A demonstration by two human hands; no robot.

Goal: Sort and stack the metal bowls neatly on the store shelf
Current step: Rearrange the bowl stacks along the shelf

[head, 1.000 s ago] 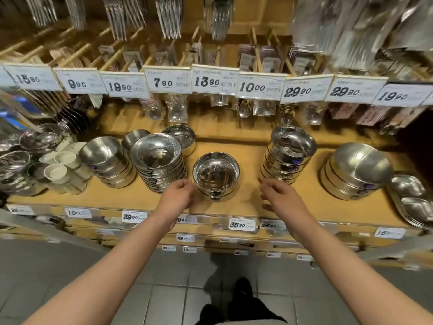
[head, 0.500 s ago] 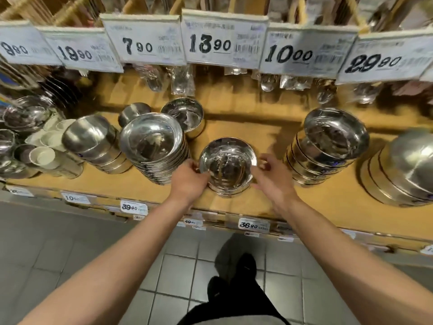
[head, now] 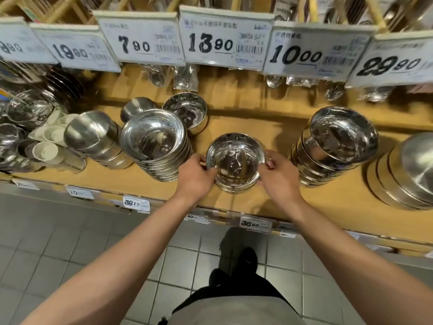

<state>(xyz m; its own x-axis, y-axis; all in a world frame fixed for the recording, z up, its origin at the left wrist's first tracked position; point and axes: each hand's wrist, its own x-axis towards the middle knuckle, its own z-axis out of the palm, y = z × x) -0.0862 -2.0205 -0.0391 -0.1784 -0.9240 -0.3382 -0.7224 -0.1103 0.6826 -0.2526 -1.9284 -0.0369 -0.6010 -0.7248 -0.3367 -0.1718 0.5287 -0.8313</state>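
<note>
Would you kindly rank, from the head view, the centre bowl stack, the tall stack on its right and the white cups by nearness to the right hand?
1. Centre bowl stack: gripped by the right hand.
2. Tall stack: just right.
3. White cups: far left.

Head view, looking down on a tan wooden store shelf (head: 276, 127). At centre, a small round polished steel bowl (head: 235, 160) sits on a short stack of like bowls. The left hand (head: 195, 177) grips its left rim and the right hand (head: 278, 178) its right rim, fingers (head: 269, 158) curled over the edge. Just left stands a taller stack of wide shallow steel bowls (head: 154, 141); further left, a tilted stack of steel bowls (head: 93, 137). To the right rises a leaning stack of deep steel bowls (head: 337, 141), and at the right edge a stack of large steel bowls (head: 407, 174). White price tags (head: 225, 41) hang above; grey floor tiles (head: 58, 245) lie below.
</note>
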